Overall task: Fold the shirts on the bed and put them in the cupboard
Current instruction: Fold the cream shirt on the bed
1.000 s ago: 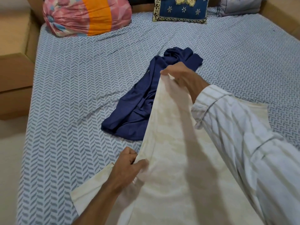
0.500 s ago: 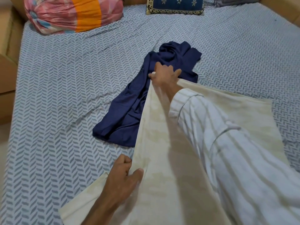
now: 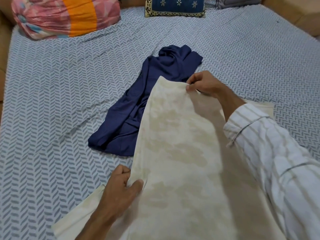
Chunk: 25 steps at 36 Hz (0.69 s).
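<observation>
Our left hand (image 3: pixel 121 189) grips the near part of the folded edge of the cream shirt (image 3: pixel 181 161), thumb on top and fingers curled under the cloth, close to the near edge of the bed (image 3: pixel 52 101). Further right and further from us, our right hand (image 3: pixel 202 84) pinches the far end of that same fold between thumb and fingers, so both hands hold cloth and neither is free. The shirt is lifted along this line, with its left flap lying flat on the sheet by our left wrist and its right side spread on the bed under our striped sleeve (image 3: pixel 277 161).

To fold well here, we judge that both hands should carry the edge across together, keep it taut and straight so no crease forms, and lay it level with the opposite side before smoothing it down.

The navy shirt (image 3: pixel 147 104) lies crumpled near the middle of the bed, just beyond the cream one and partly covered by it, not yet folded. The sheet has a blue herringbone print. At the far-left corner rests a pink and orange bolster (image 3: pixel 65 16); along the far edge sits a blue embroidered cushion (image 3: pixel 174 6). No cupboard is in view.
</observation>
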Tool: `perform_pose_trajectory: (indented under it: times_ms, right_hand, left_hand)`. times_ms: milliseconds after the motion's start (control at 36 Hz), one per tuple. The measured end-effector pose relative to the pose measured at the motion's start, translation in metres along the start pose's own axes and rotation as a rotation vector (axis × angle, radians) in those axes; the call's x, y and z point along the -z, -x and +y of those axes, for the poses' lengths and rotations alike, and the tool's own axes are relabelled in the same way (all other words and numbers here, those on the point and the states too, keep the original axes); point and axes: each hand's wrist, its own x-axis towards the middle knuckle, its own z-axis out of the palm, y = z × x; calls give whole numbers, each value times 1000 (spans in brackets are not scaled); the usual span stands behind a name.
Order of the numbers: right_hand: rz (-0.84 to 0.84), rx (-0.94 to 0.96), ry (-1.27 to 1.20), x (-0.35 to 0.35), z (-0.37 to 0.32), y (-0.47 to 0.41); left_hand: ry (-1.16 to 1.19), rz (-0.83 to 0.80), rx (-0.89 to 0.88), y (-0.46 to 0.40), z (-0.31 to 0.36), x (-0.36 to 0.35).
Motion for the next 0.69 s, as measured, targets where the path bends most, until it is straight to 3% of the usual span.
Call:
perform_pose_trajectory:
  times_ms: [83, 222, 306, 417, 556, 694]
  right_hand:
    - [38, 45, 69, -7, 1, -2]
    - [297, 104, 229, -31, -5, -13]
    - [269, 93, 346, -39, 3, -8]
    - [389, 91, 423, -20, 19, 7]
    - [135, -28, 474, 15, 46, 32]
    - [246, 32, 419, 22, 45, 36]
  left_hand:
    - [-4, 2, 3, 0, 1, 0]
    - [-14, 9, 0, -1, 0, 0]
    - [-17, -2, 39, -1, -2, 0]
    - [-21, -9, 41, -1, -1, 0]
    - [-36, -6, 6, 0, 0, 0]
    - [-34, 7, 32, 2, 4, 1]
